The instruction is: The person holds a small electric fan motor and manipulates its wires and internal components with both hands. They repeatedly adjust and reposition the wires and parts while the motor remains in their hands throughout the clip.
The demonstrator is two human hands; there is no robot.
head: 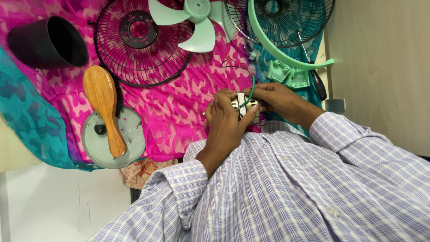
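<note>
**Two hands close on a small fan motor above a pink cloth**

Pink and teal patterned cloth (179,112) covers the counter and carries the parts of a taken-apart fan. At the far edge lie two black wire guards: one guard (139,40) toward the left, a second guard (280,22) toward the right with a mint-green rim ring (277,49) across it. Between them sits the mint-green blade (197,24), partly overlapping the left guard. A black cup (47,42) lies on its side at the far left. Nearer, a round grey plate (130,143) has a wooden brush (103,105) lying across it. Two small mint-green brackets (289,74) rest just beside the rim ring, and a screwdriver (316,78) lies to their right.

The person, in a checked shirt, holds a small metal motor (244,105) over the cloth, close to the body. The left hand (226,121) wraps it from the near side, grip pressed around it; the right hand (277,98) clasps its far side. A green wire (251,89) rises from the motor between the hands.
</note>
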